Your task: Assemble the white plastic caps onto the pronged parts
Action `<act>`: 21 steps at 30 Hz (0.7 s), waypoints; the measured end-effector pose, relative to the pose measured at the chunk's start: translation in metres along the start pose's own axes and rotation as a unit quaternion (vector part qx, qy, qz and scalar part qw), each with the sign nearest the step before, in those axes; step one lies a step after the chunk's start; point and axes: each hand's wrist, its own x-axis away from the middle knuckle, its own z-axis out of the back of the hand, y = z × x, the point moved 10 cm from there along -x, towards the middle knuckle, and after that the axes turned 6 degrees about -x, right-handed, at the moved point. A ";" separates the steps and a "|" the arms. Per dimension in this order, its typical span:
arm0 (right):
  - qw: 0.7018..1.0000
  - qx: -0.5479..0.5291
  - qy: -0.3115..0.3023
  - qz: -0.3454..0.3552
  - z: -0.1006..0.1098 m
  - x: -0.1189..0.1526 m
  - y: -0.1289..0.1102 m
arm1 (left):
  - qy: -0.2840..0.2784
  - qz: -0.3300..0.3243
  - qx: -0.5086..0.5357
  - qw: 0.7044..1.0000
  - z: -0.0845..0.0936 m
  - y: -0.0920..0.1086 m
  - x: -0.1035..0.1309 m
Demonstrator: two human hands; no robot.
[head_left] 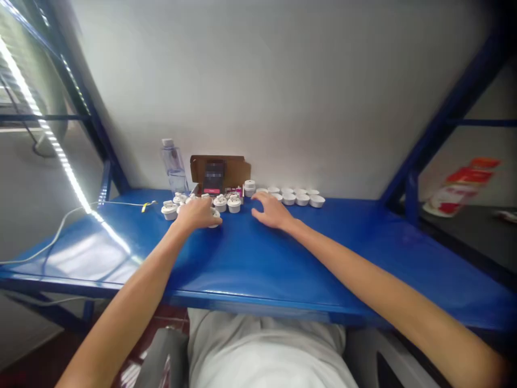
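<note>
My left hand (197,214) is closed around a white fitting (215,217) in front of the left group, its fingers partly covering the piece. Around it are several white round fittings (233,203) with raised tops. My right hand (271,210) has its thumb and fingers apart, with nothing between them. It is beside the left end of two rows of small white cups (316,201). One taller white piece (249,187) rests between the two groups, just behind my right hand.
A clear bottle (175,168) stands at the back left of the blue table (242,264), beside an open cardboard box (236,171) with a phone (214,177) leaning in it. A white cable (64,218) crosses the left side.
</note>
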 end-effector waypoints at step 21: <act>0.986 -0.119 0.008 -0.120 0.005 0.018 -0.004 | 0.074 -0.244 0.213 0.943 0.013 0.087 0.026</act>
